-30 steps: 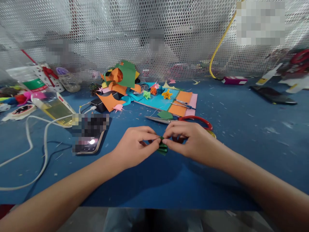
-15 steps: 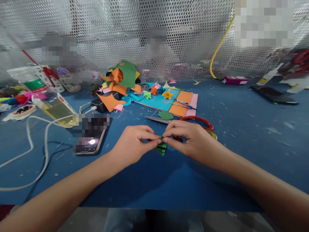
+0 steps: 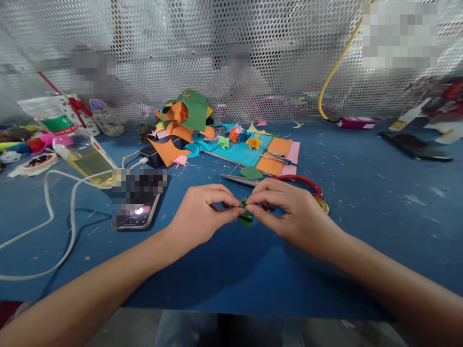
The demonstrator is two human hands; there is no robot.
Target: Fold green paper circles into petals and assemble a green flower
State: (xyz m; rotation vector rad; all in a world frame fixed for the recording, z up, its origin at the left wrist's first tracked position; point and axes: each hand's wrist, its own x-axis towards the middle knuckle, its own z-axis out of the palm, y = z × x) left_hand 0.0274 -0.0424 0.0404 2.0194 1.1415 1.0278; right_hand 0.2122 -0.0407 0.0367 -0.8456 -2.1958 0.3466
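Observation:
A small pleated piece of green paper (image 3: 246,218) is pinched between both hands above the blue table (image 3: 231,279). My left hand (image 3: 202,212) grips it from the left with thumb and forefinger. From the right, my right hand (image 3: 289,209) pinches the same piece, its fingertips close to those of the left. Red-handled scissors (image 3: 302,181) lie just behind my right hand, blades pointing left. A green paper leaf (image 3: 251,173) rests behind the blades. Folded paper flowers, among them a yellow one (image 3: 253,141), sit on blue paper (image 3: 237,153).
On the left are a phone (image 3: 142,202), white cables (image 3: 73,207) and a tilted bottle (image 3: 85,161). Colored paper scraps (image 3: 195,111) are heaped at the back. A black phone-like object (image 3: 415,145) and a purple box (image 3: 357,123) lie to the right.
The view has shifted slightly, so the table items appear further right. The green piece's pleats look turned and show less below my fingertips. Both hands keep their pinch.

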